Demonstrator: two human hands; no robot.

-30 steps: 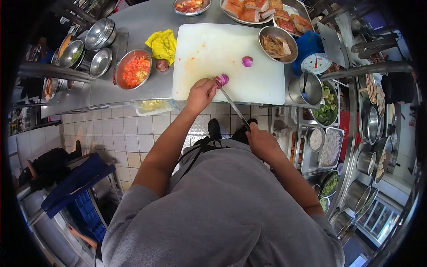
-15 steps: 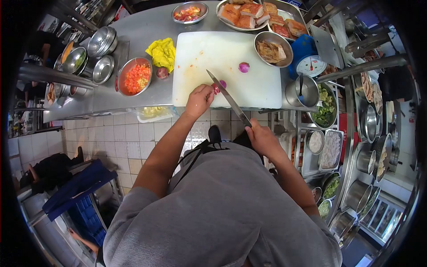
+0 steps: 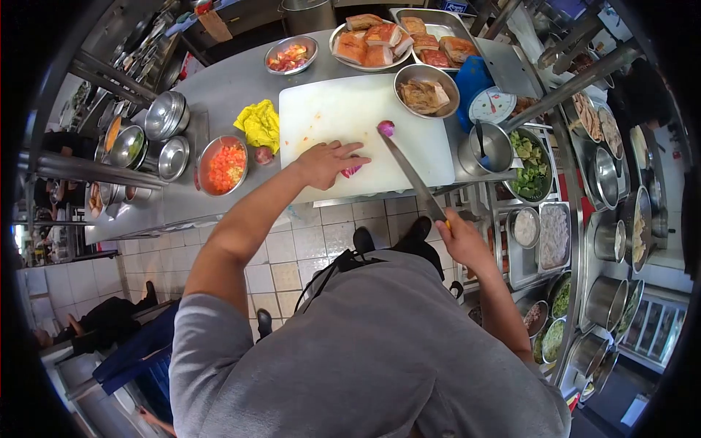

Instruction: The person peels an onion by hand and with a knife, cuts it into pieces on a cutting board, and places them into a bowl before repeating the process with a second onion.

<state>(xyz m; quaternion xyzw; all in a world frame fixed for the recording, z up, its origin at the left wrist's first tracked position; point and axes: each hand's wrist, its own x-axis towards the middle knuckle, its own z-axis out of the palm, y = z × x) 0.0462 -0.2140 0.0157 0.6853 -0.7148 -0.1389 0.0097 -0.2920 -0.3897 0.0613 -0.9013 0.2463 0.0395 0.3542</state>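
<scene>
My right hand grips the handle of a long kitchen knife. The blade lies diagonally over the right part of a white cutting board. Its tip is right at a purple onion piece near the board's middle. With fingers stretched out, my left hand reaches over the front of the board. Cut red onion shows by its fingertips, partly covered by the hand. Small orange scraps dot the board's left side.
Left of the board are a crumpled yellow cloth, a whole red onion and a bowl of diced tomato. A bowl of cooked meat overlaps the board's far right corner. Behind stands a plate of meat slabs; a scale is at right.
My left hand has opened from a closed grip, its fingers now spread over the onion. The knife has moved right, its tip from the near onion pieces to the farther one.
</scene>
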